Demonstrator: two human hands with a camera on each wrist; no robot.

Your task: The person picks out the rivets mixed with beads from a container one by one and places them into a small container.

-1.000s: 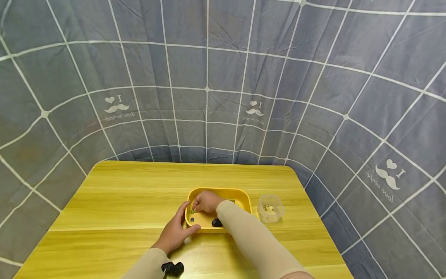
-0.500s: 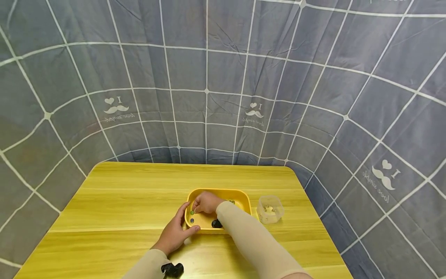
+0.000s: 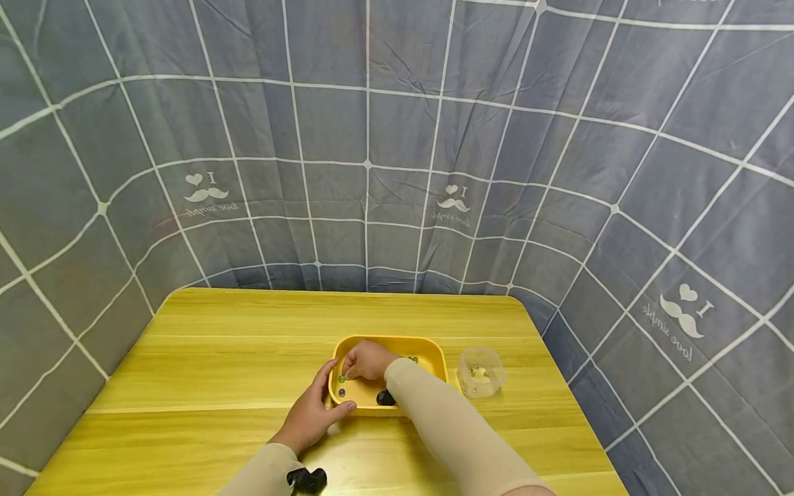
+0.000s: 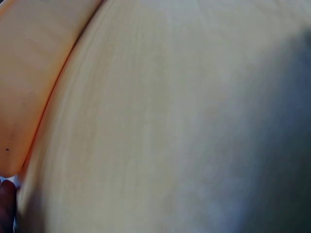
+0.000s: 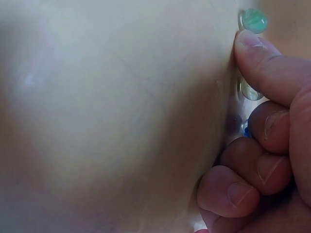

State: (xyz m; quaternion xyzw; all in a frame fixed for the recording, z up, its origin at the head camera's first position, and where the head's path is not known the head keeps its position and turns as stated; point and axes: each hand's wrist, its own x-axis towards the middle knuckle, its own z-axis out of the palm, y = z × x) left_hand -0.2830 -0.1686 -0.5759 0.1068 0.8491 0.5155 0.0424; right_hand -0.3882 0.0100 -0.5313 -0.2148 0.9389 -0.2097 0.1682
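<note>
A yellow tray (image 3: 434,348) lies on the wooden table. My left hand (image 3: 315,410) grips its left end, thumb along the front rim and fingers at the left side. My right hand (image 3: 367,359) reaches inside with curled fingers. In the right wrist view a clear glass marble (image 5: 251,90) sits between thumb and index finger, apparently pinched, partly hidden. Just beyond the thumb tip is a green marble (image 5: 254,20). A blue marble (image 3: 342,393) lies near the tray's left front corner. Small greenish marbles (image 3: 413,359) show at the back right, partly behind the right sleeve.
Right of the tray stands a clear plastic box (image 3: 482,373) with several small things in it, too small to tell. The table (image 3: 248,317) ends at a grey checked curtain (image 3: 397,193) behind. Black wrist cameras (image 3: 307,480) sit on both sleeves.
Both hands and the tray stay almost where they were. The view shifts very slightly.
</note>
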